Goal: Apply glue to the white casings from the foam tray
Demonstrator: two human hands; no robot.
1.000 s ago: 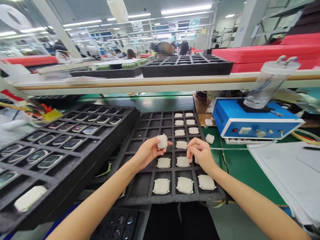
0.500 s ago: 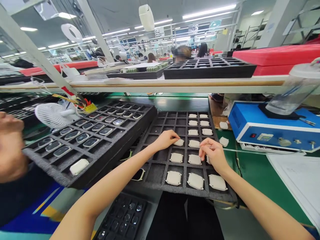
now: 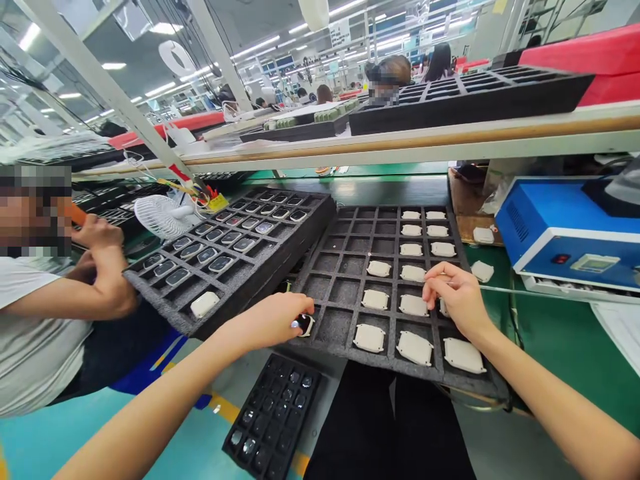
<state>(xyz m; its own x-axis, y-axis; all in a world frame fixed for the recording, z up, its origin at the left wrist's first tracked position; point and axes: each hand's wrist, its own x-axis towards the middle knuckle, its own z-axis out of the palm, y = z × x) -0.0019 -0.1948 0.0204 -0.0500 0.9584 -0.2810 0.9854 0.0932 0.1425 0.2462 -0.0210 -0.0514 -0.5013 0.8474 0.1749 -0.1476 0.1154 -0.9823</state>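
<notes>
Low at the near left of the black foam tray (image 3: 334, 325), my left hand (image 3: 273, 321) has its fingers closed on the edge of a watch case with a dark glass face (image 3: 304, 325). My right hand (image 3: 457, 293) hovers over the right columns of that tray, fingers pinched on the end of a thin clear tube (image 3: 510, 289) that runs off to the right. The tip of the tube is hidden by the fingers. Cream-white watch-case pieces (image 3: 375, 299) lie in the pockets of the right columns. One pocketed piece is partly covered by my right hand.
A second foam tray (image 3: 235, 283) holding dark-faced watch cases stands at left. Two loose cream pieces (image 3: 483, 271) lie by the blue machine (image 3: 565, 227). A black tray (image 3: 275, 413) sits below, near the floor. A co-worker's arm (image 3: 95, 287) is at far left.
My left hand has moved from a cream piece in the tray, now left in its pocket, to the dark-faced watch case at left. My right hand stays over the tray. The view has shifted left.
</notes>
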